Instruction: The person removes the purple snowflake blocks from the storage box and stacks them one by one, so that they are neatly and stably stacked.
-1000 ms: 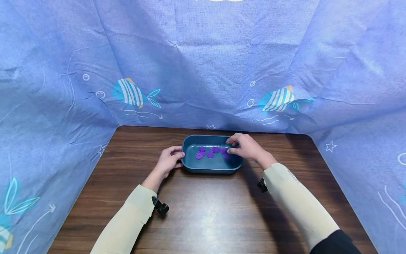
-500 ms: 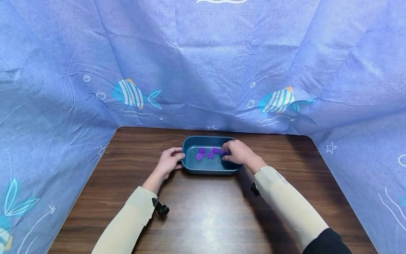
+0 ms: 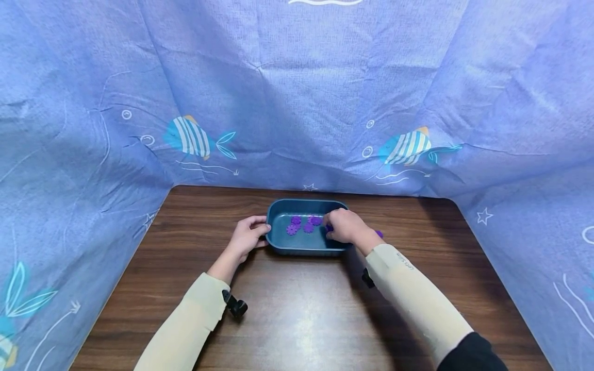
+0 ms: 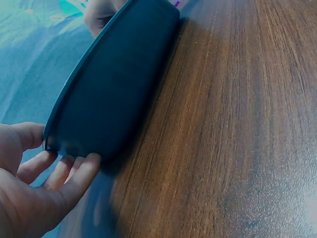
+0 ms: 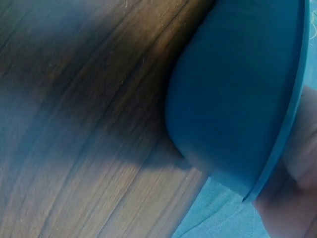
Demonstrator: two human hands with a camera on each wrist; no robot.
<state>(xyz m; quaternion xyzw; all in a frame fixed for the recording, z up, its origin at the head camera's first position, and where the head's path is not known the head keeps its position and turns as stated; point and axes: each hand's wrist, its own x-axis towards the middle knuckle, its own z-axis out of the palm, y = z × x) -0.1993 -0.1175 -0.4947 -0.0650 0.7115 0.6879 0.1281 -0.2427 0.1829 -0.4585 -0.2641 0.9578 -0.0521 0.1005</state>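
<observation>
A dark teal plastic basin [image 3: 303,252] stands near the table's far edge. My left hand [image 3: 248,234] holds its left end, thumb at the rim and fingers against the outer wall, as the left wrist view [image 4: 47,183] also shows. My right hand [image 3: 345,225] reaches over the right end into the basin, fingers bent down to a purple toothed disc [image 3: 329,228] that they partly cover; I cannot tell whether they pinch it. Several more purple toothed discs [image 3: 293,228] lie on the basin floor. In the right wrist view the basin's wall hides the fingertips.
Another purple piece [image 3: 379,234] lies on the wooden table [image 3: 297,309] just right of the basin, partly behind my right wrist. A blue fabric curtain [image 3: 297,129] printed with fish surrounds the table's back and sides.
My right hand has moved left and down, from the basin's right rim to the discs inside. A purple piece beside my right wrist has come into fuller view. The left hand and basin stay put.
</observation>
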